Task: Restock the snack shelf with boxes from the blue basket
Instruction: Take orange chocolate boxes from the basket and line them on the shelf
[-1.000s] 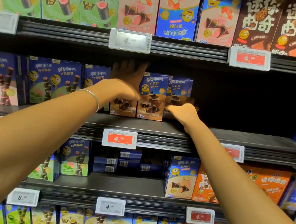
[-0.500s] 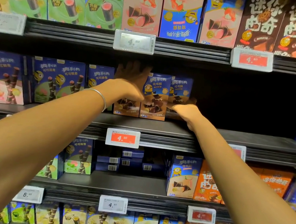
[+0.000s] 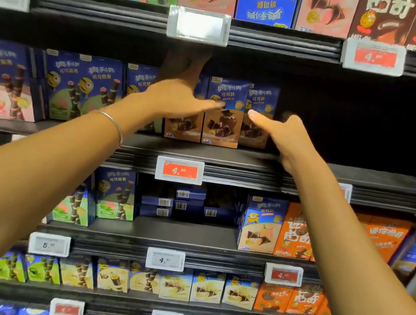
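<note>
boxes: three brown snack boxes upright, side by side, near front edge of middle shelf, about mid-length
left hand: fingers straight, flat on leftmost box, thumb across middle one
right hand: thumb at rightmost box's front; fingers hidden (grip unclear)
progress: this row placed, probably being squared up; basket not seen, remainder unknown

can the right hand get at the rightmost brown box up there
Probably yes: the right hand is at the rightmost brown box, thumb over its front, and nothing stands on the shelf to its right.
</note>
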### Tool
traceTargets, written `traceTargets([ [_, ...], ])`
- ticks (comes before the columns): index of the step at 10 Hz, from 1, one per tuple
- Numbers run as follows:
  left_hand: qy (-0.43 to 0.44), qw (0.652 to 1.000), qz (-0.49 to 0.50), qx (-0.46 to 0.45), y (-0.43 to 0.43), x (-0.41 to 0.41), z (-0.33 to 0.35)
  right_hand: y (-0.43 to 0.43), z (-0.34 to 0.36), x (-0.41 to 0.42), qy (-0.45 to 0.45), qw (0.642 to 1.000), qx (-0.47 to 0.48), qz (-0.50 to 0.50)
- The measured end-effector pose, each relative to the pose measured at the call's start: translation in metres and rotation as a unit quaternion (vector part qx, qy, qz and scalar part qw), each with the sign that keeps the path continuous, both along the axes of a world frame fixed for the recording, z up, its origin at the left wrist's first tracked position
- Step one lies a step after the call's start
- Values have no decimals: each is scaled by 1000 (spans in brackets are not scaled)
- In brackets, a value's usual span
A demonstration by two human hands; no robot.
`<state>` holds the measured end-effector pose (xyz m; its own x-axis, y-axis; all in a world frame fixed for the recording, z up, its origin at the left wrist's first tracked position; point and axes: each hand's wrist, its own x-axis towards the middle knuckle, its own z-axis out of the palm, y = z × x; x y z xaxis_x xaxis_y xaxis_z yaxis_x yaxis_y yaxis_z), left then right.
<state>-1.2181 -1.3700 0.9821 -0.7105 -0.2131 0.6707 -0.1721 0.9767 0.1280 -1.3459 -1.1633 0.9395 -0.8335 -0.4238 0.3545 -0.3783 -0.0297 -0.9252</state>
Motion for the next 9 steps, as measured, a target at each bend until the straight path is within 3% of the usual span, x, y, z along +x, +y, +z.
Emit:
traceTargets([
  [1,70,995,-38,65,14,41,-22,29,-16,38,41,998,-49,-25],
  [2,172,972,-150,64,26,89,-70,63,-60,84,31,988,-150,-4],
  [3,243,934,-211,154,45,138,-153,84,-130,123,-69,977,-195,58],
  [4,222,894,-268,282,84,174,-251,85,-223,155,-184,974,-113,74],
  [5,105,880,-224,406,119,197,-370,87,-326,181,-310,946,58,75],
  [6,-64,847,-93,519,153,223,-498,98,-436,201,-428,884,177,59],
  [8,-158,667,136,715,204,258,-700,121,-647,226,-555,759,332,77],
  [9,-193,601,193,751,212,265,-798,129,-784,232,-594,718,359,55],
])
